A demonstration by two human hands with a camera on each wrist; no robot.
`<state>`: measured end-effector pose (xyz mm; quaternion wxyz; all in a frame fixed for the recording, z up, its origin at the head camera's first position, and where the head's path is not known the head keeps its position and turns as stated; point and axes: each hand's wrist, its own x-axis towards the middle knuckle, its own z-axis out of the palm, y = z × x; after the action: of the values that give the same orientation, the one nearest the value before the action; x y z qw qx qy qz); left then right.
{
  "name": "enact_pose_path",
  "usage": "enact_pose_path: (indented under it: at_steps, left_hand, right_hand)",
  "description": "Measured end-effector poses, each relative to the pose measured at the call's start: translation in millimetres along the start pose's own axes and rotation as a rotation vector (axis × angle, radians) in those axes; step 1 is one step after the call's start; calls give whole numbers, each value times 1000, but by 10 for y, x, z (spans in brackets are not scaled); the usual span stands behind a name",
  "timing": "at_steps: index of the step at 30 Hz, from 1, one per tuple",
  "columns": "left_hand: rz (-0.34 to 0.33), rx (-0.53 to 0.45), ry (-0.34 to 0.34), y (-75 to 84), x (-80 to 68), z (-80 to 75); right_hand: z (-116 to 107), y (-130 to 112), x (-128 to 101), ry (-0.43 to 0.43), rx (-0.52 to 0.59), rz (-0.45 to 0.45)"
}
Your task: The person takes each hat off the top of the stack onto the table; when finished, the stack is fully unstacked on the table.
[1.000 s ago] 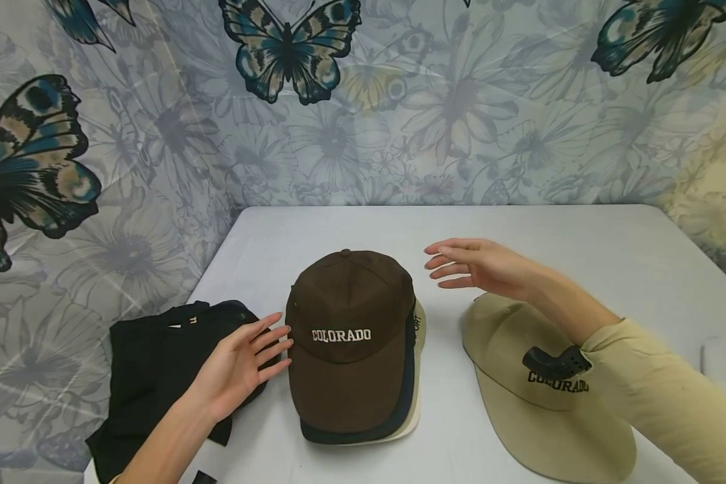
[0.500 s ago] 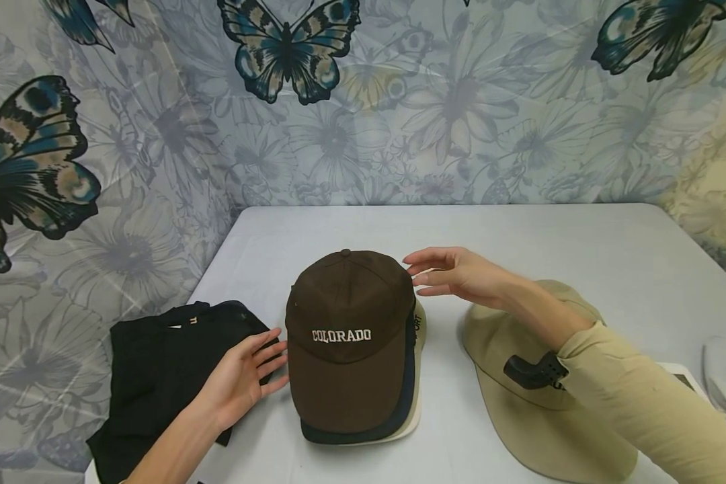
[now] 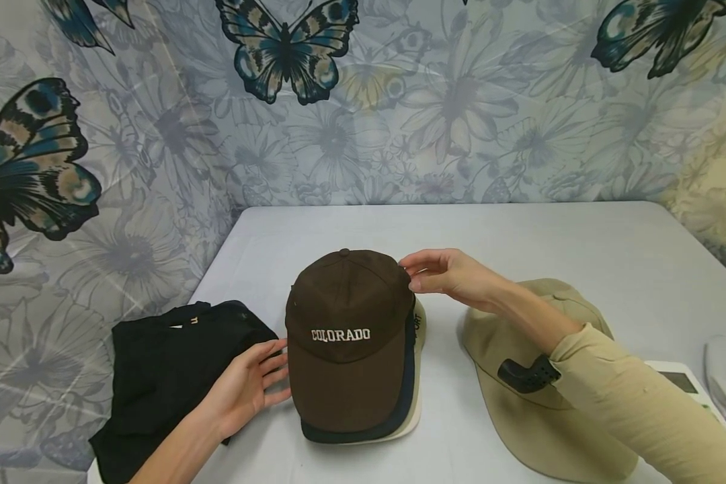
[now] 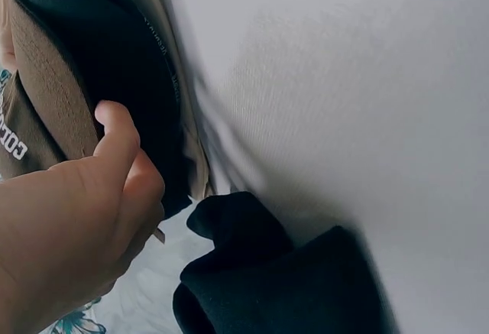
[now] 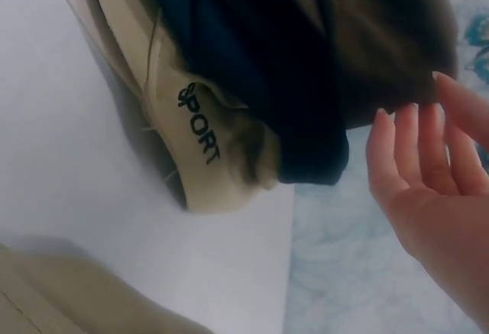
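Near edge of the white table (image 3: 520, 228): left hand (image 3: 242, 386) rests flat-fingered against the brown cap (image 3: 347, 336), which tops a stack mid-table. Right hand (image 3: 450, 274) touches its far side, fingers loose, maybe pinching. Tan cap (image 3: 520, 417) right, black cloth (image 3: 157, 363) left. Butterfly backdrop (image 3: 290, 47) behind.

Brown cap (image 3: 347, 323) – white lettering, tan cap (image 3: 520, 396), butterfly-patterned backdrop (image 3: 399, 101)

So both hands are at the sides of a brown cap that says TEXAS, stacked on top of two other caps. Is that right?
Not quite. The brown cap reads COLORADO, not TEXAS, as the head view shows. The rest holds: the left hand and right hand are at its sides, and it sits on a navy cap and a cream cap.
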<state>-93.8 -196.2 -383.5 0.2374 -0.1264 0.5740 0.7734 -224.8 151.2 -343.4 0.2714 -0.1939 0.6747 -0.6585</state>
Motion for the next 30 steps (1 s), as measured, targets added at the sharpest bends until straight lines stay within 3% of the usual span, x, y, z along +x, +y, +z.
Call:
enact_pose_path:
  at_steps: [5, 11, 21, 30]
  left_hand:
    - [-1, 2, -22, -13, 4, -10]
    - [0, 3, -23, -10, -9, -6]
    - [-8, -14, -21, 25, -50, 22]
    - [15, -49, -63, 63, -90, 37]
  right_hand:
    - [20, 2, 14, 12, -8, -17]
    - [52, -35, 33, 25, 32, 36]
    - [48, -217, 85, -30, 28, 130]
    - [28, -295, 79, -52, 43, 122]
